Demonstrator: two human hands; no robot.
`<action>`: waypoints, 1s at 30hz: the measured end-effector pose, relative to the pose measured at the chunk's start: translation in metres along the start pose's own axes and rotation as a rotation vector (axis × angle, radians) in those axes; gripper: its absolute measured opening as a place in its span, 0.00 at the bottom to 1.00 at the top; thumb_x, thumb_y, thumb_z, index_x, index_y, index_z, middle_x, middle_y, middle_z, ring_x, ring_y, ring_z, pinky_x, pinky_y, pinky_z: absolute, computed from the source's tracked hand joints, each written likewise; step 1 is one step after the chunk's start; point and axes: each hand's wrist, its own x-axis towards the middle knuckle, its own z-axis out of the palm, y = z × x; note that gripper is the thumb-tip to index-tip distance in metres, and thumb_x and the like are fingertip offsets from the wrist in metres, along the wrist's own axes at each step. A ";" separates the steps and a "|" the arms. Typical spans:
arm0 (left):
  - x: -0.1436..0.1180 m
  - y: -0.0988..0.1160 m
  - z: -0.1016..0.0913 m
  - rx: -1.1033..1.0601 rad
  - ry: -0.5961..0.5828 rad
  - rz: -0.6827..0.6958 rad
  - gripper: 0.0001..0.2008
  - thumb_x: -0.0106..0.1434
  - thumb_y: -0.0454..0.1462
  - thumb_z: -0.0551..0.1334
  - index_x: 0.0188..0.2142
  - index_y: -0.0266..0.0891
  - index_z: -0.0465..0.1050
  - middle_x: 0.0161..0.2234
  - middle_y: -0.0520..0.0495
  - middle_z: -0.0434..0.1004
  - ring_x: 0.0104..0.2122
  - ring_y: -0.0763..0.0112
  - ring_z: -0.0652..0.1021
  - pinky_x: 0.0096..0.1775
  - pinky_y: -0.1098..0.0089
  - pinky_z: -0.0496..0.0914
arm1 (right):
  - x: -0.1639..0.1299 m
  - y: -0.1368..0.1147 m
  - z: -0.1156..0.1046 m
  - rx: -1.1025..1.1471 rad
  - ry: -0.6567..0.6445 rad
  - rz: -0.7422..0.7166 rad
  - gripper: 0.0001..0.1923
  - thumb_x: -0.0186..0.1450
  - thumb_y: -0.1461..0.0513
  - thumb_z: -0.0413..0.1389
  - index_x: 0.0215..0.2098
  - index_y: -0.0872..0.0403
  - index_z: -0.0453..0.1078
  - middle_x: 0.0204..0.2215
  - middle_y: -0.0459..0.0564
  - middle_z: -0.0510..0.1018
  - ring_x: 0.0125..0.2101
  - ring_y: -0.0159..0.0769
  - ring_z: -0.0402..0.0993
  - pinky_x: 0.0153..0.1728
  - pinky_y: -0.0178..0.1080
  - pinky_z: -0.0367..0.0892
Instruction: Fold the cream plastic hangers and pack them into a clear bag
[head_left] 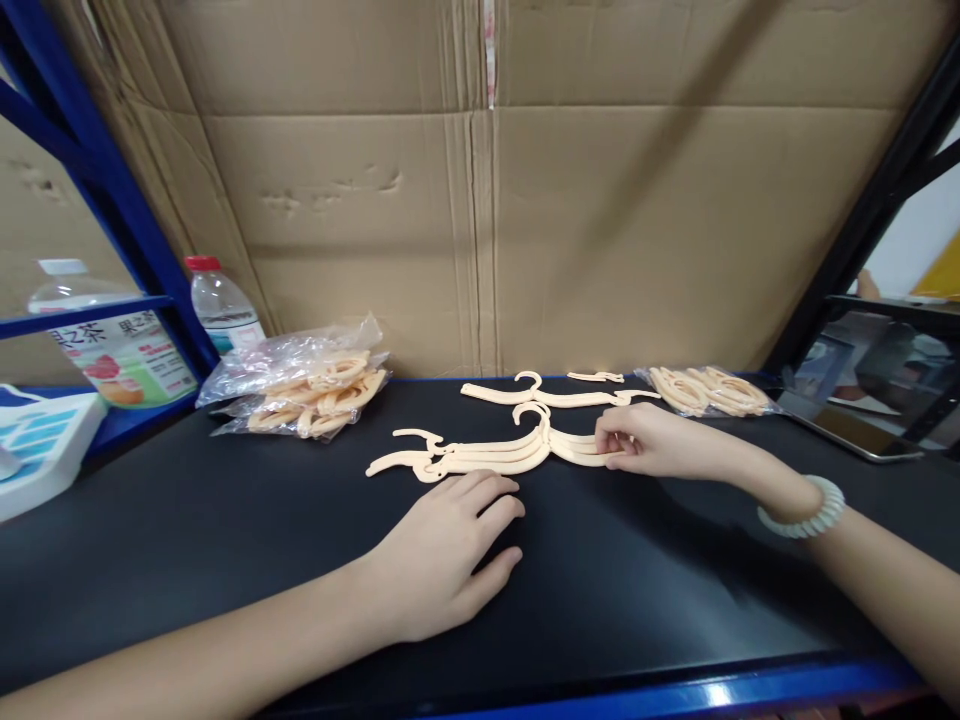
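Observation:
Several cream plastic folding hangers [495, 456] lie stacked side by side on the black tabletop, their hooks pointing away from me. At the stack's right arms, my right hand [637, 440] is closed with thumb and fingers around the hanger ends. My left hand [457, 550] rests on the table just in front of the stack's left side, its fingers spread and holding nothing. Beyond the stack lies another unfolded hanger [499, 396], with a small loose cream piece [596, 377] behind it. The right hand's fingers partly hide the stack's right ends.
Clear bags of folded hangers [315, 400] are piled at the left, and another bagged set [705, 390] lies at the right. Near it is a phone [847, 430]. A red-capped bottle [225, 305] stands by the blue shelf post. Cardboard [360, 200] walls off the back.

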 end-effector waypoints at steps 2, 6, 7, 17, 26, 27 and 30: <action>-0.001 -0.001 0.001 -0.017 0.010 0.018 0.11 0.64 0.35 0.55 0.46 0.40 0.68 0.48 0.41 0.72 0.48 0.58 0.72 0.49 0.58 0.68 | 0.000 0.000 -0.002 0.000 0.029 -0.004 0.03 0.58 0.65 0.53 0.30 0.55 0.69 0.24 0.46 0.73 0.24 0.31 0.67 0.25 0.33 0.61; 0.000 0.000 0.000 -0.057 0.007 0.024 0.04 0.63 0.32 0.54 0.36 0.39 0.66 0.43 0.44 0.73 0.42 0.63 0.73 0.45 0.63 0.69 | 0.002 0.001 -0.005 -0.047 0.106 0.020 0.05 0.61 0.63 0.51 0.30 0.55 0.68 0.23 0.46 0.72 0.23 0.31 0.66 0.24 0.33 0.60; 0.001 0.000 0.000 -0.055 0.001 0.022 0.04 0.63 0.31 0.53 0.34 0.39 0.65 0.42 0.44 0.73 0.40 0.64 0.73 0.43 0.64 0.69 | 0.003 0.002 -0.004 -0.058 0.116 0.026 0.04 0.61 0.63 0.51 0.30 0.55 0.67 0.22 0.46 0.72 0.22 0.31 0.66 0.24 0.33 0.59; 0.002 0.001 0.001 0.065 -0.019 0.029 0.07 0.66 0.32 0.50 0.30 0.39 0.61 0.30 0.48 0.69 0.29 0.68 0.69 0.31 0.69 0.64 | 0.005 0.001 0.002 -0.044 0.152 0.015 0.05 0.62 0.61 0.51 0.31 0.54 0.67 0.22 0.46 0.73 0.22 0.31 0.66 0.23 0.33 0.58; 0.002 -0.009 0.003 -0.057 -0.020 -0.011 0.07 0.65 0.34 0.54 0.29 0.40 0.60 0.29 0.50 0.68 0.29 0.69 0.68 0.31 0.71 0.63 | 0.005 0.005 -0.001 -0.038 0.198 0.063 0.06 0.62 0.61 0.51 0.30 0.53 0.66 0.21 0.45 0.72 0.22 0.31 0.67 0.24 0.34 0.60; 0.002 -0.010 0.003 -0.085 -0.015 -0.029 0.06 0.64 0.34 0.55 0.30 0.40 0.61 0.30 0.50 0.69 0.30 0.69 0.69 0.32 0.71 0.64 | 0.006 0.008 -0.002 -0.034 0.217 0.079 0.06 0.62 0.60 0.51 0.30 0.53 0.67 0.21 0.45 0.73 0.22 0.32 0.67 0.25 0.34 0.60; 0.002 -0.014 0.004 -0.131 0.003 -0.047 0.03 0.64 0.31 0.54 0.34 0.40 0.63 0.32 0.49 0.70 0.32 0.69 0.70 0.35 0.70 0.65 | 0.006 0.020 -0.007 -0.052 0.295 0.134 0.06 0.62 0.60 0.51 0.30 0.54 0.67 0.22 0.46 0.74 0.24 0.34 0.69 0.26 0.35 0.62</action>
